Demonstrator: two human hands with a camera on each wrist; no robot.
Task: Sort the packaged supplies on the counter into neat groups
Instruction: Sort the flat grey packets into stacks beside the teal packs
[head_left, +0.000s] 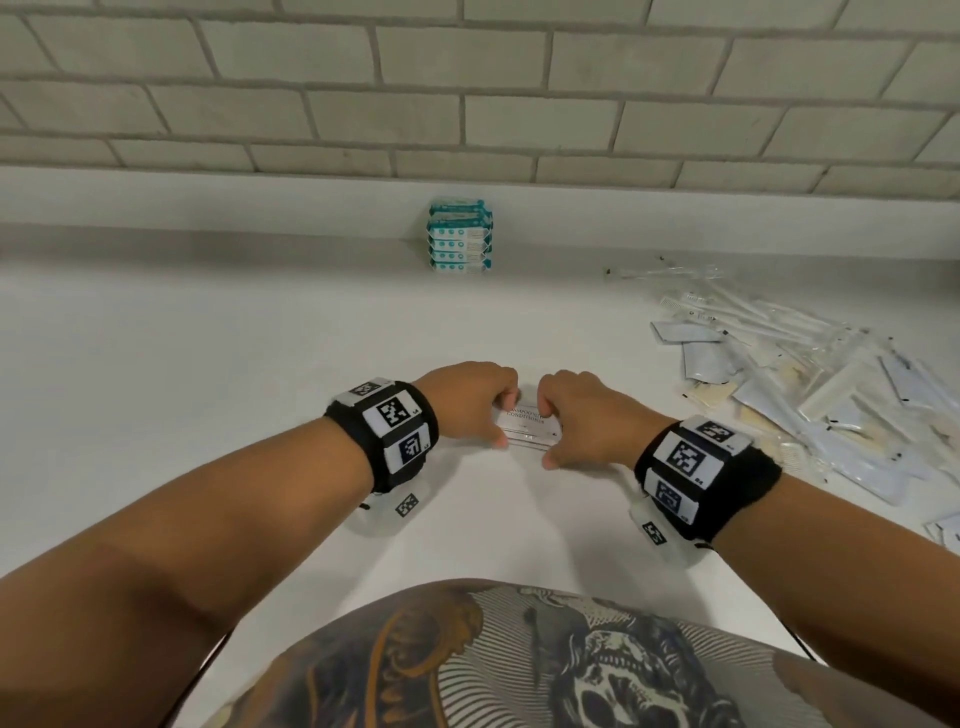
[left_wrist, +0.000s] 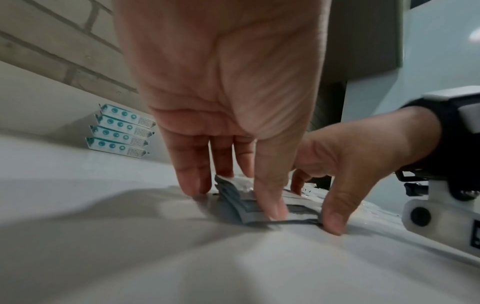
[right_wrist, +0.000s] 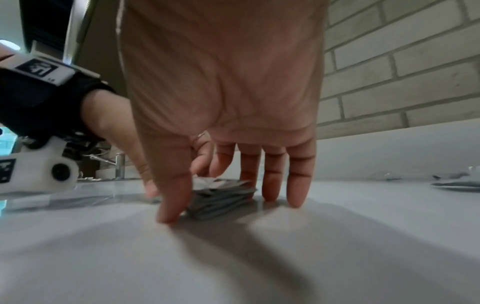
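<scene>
I had both hands on a small stack of flat sachets (head_left: 527, 426) in the middle of the white counter (head_left: 208, 338), right in front of me. Left hand (head_left: 470, 402) cupped the stack's left end, thumb on the near edge and fingers curled over the far edge. Right hand (head_left: 582, 415) did the same on the right end, thumb down at the near corner. So both hands were grasping the stack, squaring it up, as I judged it. Top sachet's label read something like shampoo with conditioner.

Risks from here: the sachets looked thin and slick, so squeezing the ends too hard could bow the stack and fan it out. Letting go unevenly could slide the top ones off. In the right wrist view the top sachet (right_wrist: 218, 183) already sat crumpled and askew, so it might not lie flat. My right forearm was near the loose pile (head_left: 810, 389) on the right; a careless pull-back could drag packets into the tidy group.

Counts: one stack under my hands, maybe four or five sachets by the layered edges in the left wrist view (left_wrist: 241, 203), too blurred to be sure. One stack of teal-and-white packets (head_left: 460, 241) at the back against the wall (head_left: 467, 78), five visible from the head view. One unsorted pile, mixed long wrapped sticks and flat packets, too many to count. Two hands, two wrist rigs.
</scene>
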